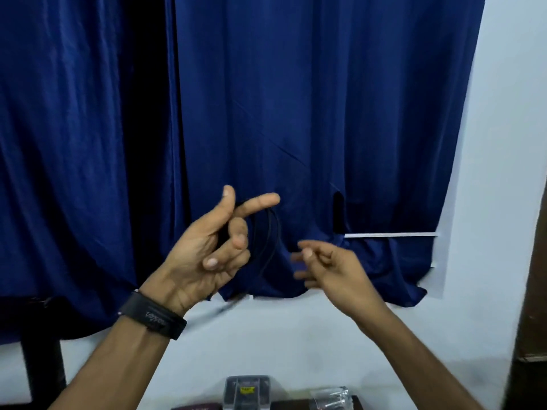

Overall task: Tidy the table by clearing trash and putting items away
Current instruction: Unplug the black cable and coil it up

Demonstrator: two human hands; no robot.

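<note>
My left hand (pixel 213 247) is raised in front of a blue curtain, palm toward me, with a thin black cable (pixel 270 241) looped in coils around its fingers. Its index finger points right and the other fingers curl in over the coils. My right hand (pixel 328 267) hovers just to the right of the loops, blurred, with its fingers loosely bent; whether it pinches the cable's end I cannot tell. A black band sits on my left wrist (pixel 154 318).
A blue curtain (pixel 296 113) covers the wall behind the hands. At the bottom edge, a clear plastic box (pixel 247 392) and a crinkled clear wrapper (pixel 330 399) lie on a dark table. A brown wooden edge (pixel 532 291) stands at the right.
</note>
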